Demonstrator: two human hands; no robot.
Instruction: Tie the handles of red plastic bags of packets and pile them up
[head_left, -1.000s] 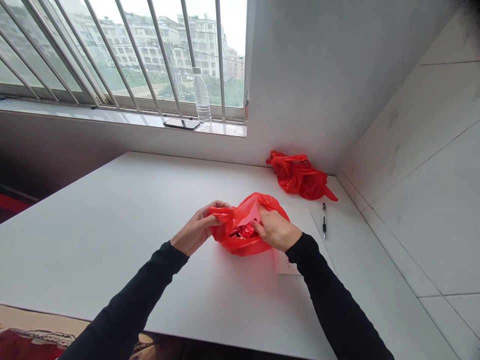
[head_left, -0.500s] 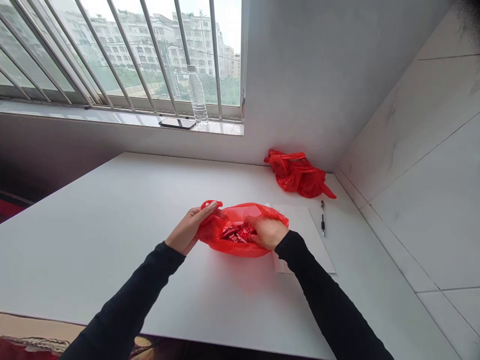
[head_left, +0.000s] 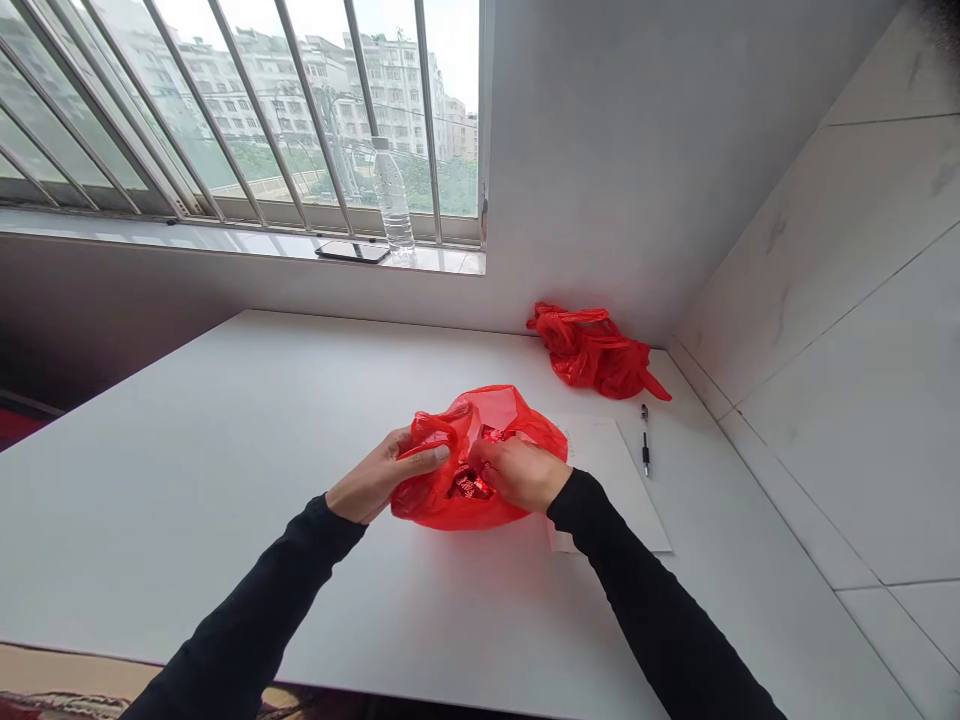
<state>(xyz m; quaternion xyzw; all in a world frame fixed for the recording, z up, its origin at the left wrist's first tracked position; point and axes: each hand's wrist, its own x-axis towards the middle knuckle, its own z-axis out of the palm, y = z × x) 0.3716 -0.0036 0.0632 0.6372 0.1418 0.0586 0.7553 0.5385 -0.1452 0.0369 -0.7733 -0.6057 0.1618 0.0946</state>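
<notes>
A thin red plastic bag point(head_left: 457, 515) sits with its mouth open on the white table, and several shiny red wrapped packets point(head_left: 470, 483) lie inside. My left hand point(head_left: 390, 472) is closed on the bag's left edge, thumb over the bunched plastic. Over the bag's mouth reaches my right hand point(head_left: 523, 472), its fingers bent down among the packets. The right fingertips are partly hidden, so what they hold, if anything, does not show clearly.
Behind the bag, a second crumpled red bag point(head_left: 596, 350) lies against the wall. White paper point(head_left: 611, 490) and a pen point(head_left: 645, 440) are to the right. A water bottle point(head_left: 392, 200) and a phone point(head_left: 352, 251) rest on the windowsill.
My left hand has shifted slightly right with the bag's edge, and the bag's far rim stands higher. My right hand has moved a little left among the packets.
</notes>
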